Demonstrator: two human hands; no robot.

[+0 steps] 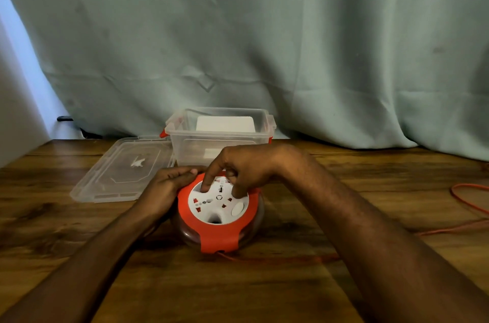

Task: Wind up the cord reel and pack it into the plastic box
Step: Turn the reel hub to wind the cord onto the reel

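The cord reel (pixel 218 227) lies flat on the wooden table (pixel 79 230), with a red frame, a white socket face and a clear drum. My left hand (pixel 165 186) grips its left rim. My right hand (pixel 239 165) rests on top, its index finger and thumb pressed onto the white face. The orange cord (pixel 465 201) leaves the reel's near side, runs right along the table and loops at the right edge. The clear plastic box (pixel 221 132) with red latches stands just behind the reel, uncovered, a white object inside.
The box's clear lid (pixel 124 170) lies flat on the table, left of the box and behind my left hand. A grey-green curtain (pixel 264 44) hangs behind the table. A pale wall borders the left side.
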